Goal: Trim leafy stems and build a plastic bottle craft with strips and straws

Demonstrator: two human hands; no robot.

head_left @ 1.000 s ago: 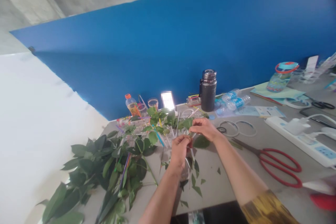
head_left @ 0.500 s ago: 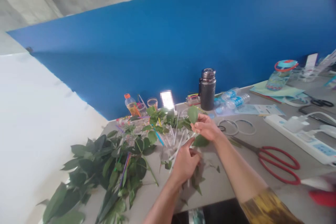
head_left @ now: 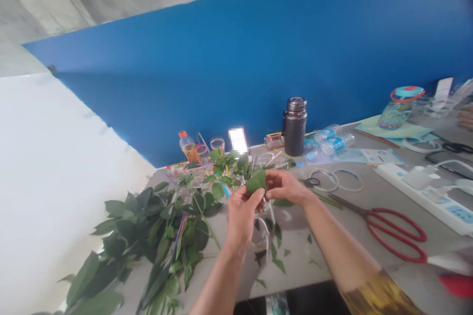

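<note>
Between my two hands is a green leaf (head_left: pixel 255 182). My left hand (head_left: pixel 242 214) pinches its lower part with thumb and fingers. Closed against the leaf's right edge are the fingers of my right hand (head_left: pixel 284 187); their tips are partly hidden. White strips (head_left: pixel 266 231) hang and lie just below the hands, and I cannot tell whether they are held. Small leaf scraps (head_left: pixel 278 263) are scattered on the grey table (head_left: pixel 295 266) under my wrists. A large heap of leafy stems (head_left: pixel 148 226) lies to the left of my left forearm.
Red-handled scissors (head_left: pixel 395 231) and a white power strip (head_left: pixel 424 199) lie on the right. Along the blue partition (head_left: pixel 221 74) stand a dark thermos (head_left: pixel 295 128), an orange-capped bottle (head_left: pixel 189 147) and clear plastic bottles (head_left: pixel 337 143). Another person's hand (head_left: pixel 466 117) shows at the far right edge.
My left hand has come up and the hands have met on the leaf, which my right hand held up alone before. The white strips below now show more clearly.
</note>
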